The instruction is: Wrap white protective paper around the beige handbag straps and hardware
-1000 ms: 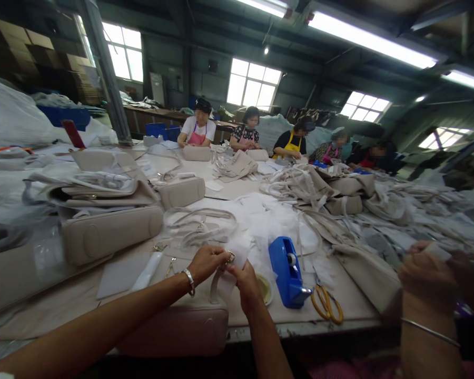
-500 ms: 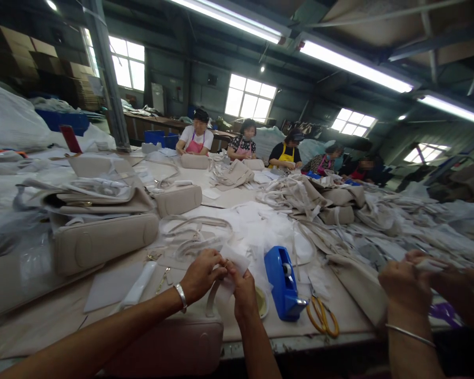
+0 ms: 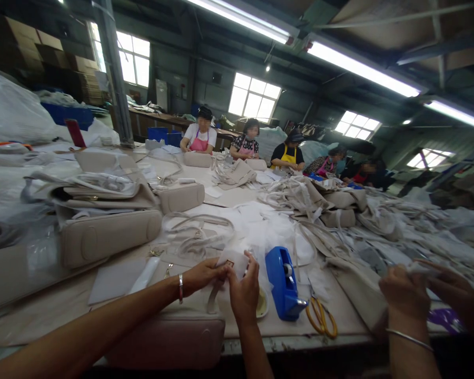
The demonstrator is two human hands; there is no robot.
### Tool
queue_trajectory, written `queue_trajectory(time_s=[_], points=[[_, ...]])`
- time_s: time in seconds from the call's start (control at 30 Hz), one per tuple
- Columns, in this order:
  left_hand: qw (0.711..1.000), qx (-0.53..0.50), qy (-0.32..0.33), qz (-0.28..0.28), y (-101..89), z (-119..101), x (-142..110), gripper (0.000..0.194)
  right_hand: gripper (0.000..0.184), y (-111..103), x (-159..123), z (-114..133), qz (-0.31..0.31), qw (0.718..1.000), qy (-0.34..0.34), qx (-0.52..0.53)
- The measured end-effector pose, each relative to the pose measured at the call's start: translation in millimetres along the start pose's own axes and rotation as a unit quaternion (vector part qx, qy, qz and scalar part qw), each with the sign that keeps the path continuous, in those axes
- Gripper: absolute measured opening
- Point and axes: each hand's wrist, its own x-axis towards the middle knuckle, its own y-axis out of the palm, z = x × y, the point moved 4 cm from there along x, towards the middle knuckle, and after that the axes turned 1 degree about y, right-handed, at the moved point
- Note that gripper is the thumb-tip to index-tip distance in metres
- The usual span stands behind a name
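Note:
My left hand [image 3: 203, 276], with a silver bracelet at the wrist, pinches a beige strap at its small gold buckle [image 3: 229, 262]. My right hand [image 3: 245, 289] holds a piece of white wrapping sheet [image 3: 239, 258] behind the buckle, its thumb close to the left fingertips and its fingers curled around the sheet's far side. Below my hands, a beige handbag [image 3: 169, 339] lies at the table's front edge, and the strap [image 3: 212, 299] rises from it. A round dish [image 3: 263, 302], partly hidden by my right hand, sits beside it.
A blue tape dispenser [image 3: 282, 284] and yellow-handled scissors [image 3: 322, 316] lie to the right. Another person's hands [image 3: 408, 289] work at far right. Beige handbags [image 3: 110, 237] are stacked at left; bags and wrapping are heaped at right. Several people sit across the table.
My right hand's fingers have opened upward around the white sheet, and the gold buckle now shows more plainly. My left hand has shifted slightly down. The view has moved a little.

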Motion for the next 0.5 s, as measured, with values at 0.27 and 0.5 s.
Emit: queue_trajectory(time_s=[0.27, 0.5], points=[[0.995, 0.077, 0.047, 0.048, -8.2, -7.7, -0.8, 0.039, 0.023, -2.3, -0.7, 3.4, 0.052, 0.996, -0.070, -0.031], [0.996, 0.072, 0.052, 0.031, -13.8, 0.2, -7.7, 0.037, 0.009, 2.9, 0.8, 11.9, 0.111, 0.992, -0.051, 0.033]])
